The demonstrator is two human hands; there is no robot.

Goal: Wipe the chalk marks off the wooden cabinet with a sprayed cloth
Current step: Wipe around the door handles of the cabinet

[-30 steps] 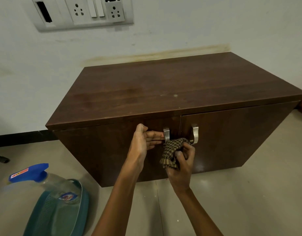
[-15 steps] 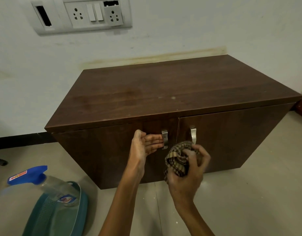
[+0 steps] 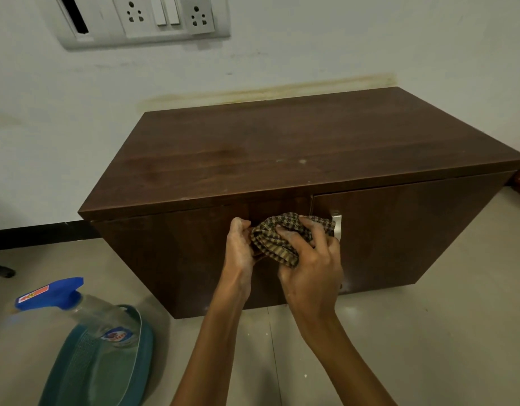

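A dark brown wooden cabinet (image 3: pixel 282 148) with two front doors stands on the floor against the wall. A few pale specks show on its top near the front. A bunched brown checked cloth (image 3: pixel 277 243) is held in front of the doors' meeting edge. My right hand (image 3: pixel 311 265) grips it from the right and below. My left hand (image 3: pixel 239 250) pinches its left end. The right door's metal handle (image 3: pixel 337 227) shows just behind the cloth; the left handle is hidden by cloth and hands.
A clear spray bottle (image 3: pixel 77 306) with a blue trigger head lies on a teal tray (image 3: pixel 100 364) on the floor at the lower left. A socket and switch panel (image 3: pixel 144 19) is on the wall above. Grey tiled floor surrounds the cabinet.
My right hand has lifted the cloth up and left across the handles. My left hand has left the left door handle and taken the cloth's left end.
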